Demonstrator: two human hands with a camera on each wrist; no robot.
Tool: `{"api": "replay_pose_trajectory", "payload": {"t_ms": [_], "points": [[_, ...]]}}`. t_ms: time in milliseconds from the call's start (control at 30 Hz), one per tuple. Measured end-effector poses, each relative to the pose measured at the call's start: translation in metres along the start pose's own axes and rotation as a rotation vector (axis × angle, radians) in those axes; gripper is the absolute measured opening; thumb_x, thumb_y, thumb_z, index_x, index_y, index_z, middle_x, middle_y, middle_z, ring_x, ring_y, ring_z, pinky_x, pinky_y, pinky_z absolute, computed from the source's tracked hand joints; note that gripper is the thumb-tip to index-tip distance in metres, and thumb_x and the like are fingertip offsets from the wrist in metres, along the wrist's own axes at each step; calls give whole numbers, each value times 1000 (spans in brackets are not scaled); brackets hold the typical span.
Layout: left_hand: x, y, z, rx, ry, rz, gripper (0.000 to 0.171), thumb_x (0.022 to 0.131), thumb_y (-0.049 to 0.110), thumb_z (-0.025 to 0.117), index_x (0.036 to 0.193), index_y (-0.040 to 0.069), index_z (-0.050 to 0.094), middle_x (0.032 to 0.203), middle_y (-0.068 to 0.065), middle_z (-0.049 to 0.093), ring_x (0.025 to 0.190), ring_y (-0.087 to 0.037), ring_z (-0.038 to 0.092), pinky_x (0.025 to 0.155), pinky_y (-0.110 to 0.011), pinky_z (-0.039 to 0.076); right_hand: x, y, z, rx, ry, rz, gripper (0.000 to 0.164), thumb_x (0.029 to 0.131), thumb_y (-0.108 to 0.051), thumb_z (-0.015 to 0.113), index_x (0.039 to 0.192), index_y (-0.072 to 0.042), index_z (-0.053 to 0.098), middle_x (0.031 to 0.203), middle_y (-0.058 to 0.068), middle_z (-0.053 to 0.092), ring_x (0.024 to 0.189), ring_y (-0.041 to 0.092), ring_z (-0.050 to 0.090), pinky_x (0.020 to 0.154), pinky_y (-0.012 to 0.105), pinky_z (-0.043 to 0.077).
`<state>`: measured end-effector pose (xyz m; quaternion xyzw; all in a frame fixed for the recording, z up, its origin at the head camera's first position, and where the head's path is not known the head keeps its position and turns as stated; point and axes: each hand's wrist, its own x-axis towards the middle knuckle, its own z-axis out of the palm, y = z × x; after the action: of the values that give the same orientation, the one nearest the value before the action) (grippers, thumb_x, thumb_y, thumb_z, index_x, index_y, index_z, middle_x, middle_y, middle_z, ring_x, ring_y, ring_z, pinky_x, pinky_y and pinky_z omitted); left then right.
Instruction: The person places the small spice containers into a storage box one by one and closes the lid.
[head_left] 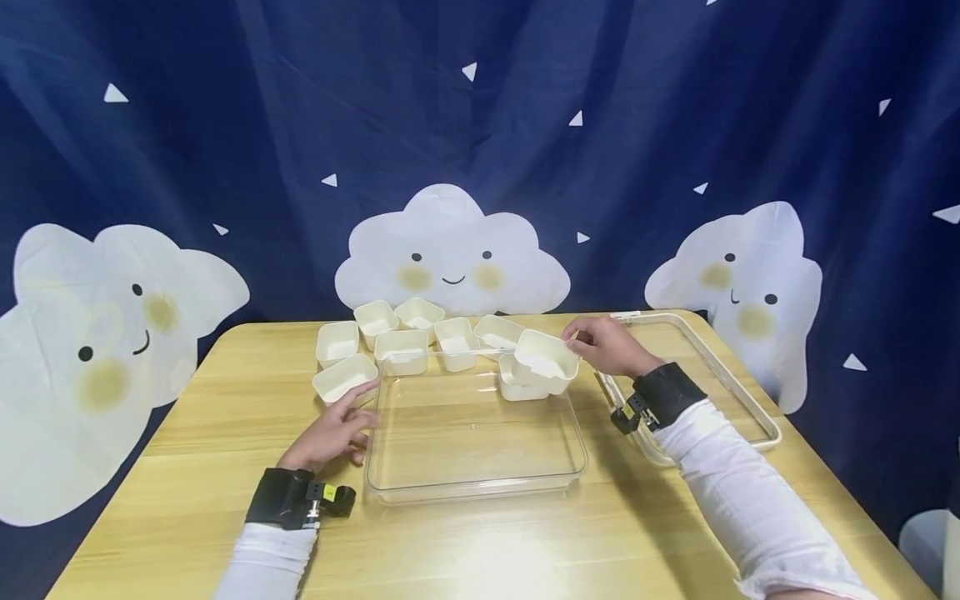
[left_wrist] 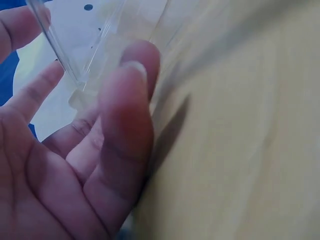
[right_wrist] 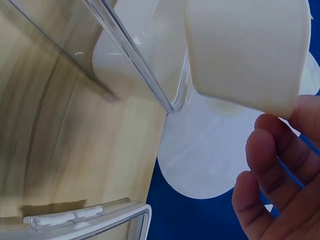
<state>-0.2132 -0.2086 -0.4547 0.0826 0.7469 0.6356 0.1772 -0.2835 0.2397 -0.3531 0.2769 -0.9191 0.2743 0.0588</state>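
Note:
A clear rectangular box (head_left: 472, 450) stands on the table. My right hand (head_left: 611, 346) pinches a small cream container (head_left: 546, 357) by its edge, above the box's back right corner. The right wrist view shows the raised container (right_wrist: 250, 50) from outside, thumb and fingers at its corner. Below it, partly covered, another cream container (head_left: 517, 385) sits in that corner of the box. My left hand (head_left: 330, 433) is at the box's left wall with its fingers extended. In the left wrist view, the left hand's fingers (left_wrist: 120, 110) are beside the clear wall.
Several more cream containers, one of them a front-left container (head_left: 345, 379), stand behind and left of the box. A clear lid with a pale rim (head_left: 738, 379) lies at the right of the wooden table (head_left: 187, 467). A dark blue curtain (head_left: 450, 125) hangs behind.

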Motion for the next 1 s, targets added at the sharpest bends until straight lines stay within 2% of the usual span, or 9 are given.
{"api": "replay_pose_trajectory", "payload": {"t_ms": [367, 600, 800, 1000], "points": [[0, -3, 0, -7, 2, 8, 70, 97, 13, 57, 155, 18, 18, 125, -29, 44, 70, -17, 57, 53, -28, 51, -1, -9, 7, 5, -37, -78, 5, 90, -1, 63, 92, -5, 67, 59, -8, 51, 53, 8, 45, 56, 28, 40], [-1, -4, 1, -3, 14, -14, 69, 98, 11, 56, 155, 20, 19, 119, -26, 46, 69, -16, 55, 53, -28, 51, -2, -11, 12, 46, -114, -104, 4, 91, -2, 63, 93, -3, 67, 60, -8, 51, 53, 6, 45, 53, 26, 40], [3, -5, 1, -13, 10, -9, 68, 98, 13, 56, 155, 23, 21, 117, -23, 47, 71, -15, 55, 53, -27, 50, -4, -10, 12, 25, -115, -109, 4, 91, -2, 64, 92, -4, 67, 62, -7, 53, 56, 7, 47, 56, 27, 42], [2, -4, 0, -7, 3, -2, 68, 98, 12, 56, 155, 21, 19, 118, -25, 48, 72, -16, 55, 52, -27, 51, -5, -9, 16, 31, -124, -118, 4, 90, -2, 64, 90, -5, 67, 61, -7, 52, 54, 6, 46, 54, 26, 41]]}}
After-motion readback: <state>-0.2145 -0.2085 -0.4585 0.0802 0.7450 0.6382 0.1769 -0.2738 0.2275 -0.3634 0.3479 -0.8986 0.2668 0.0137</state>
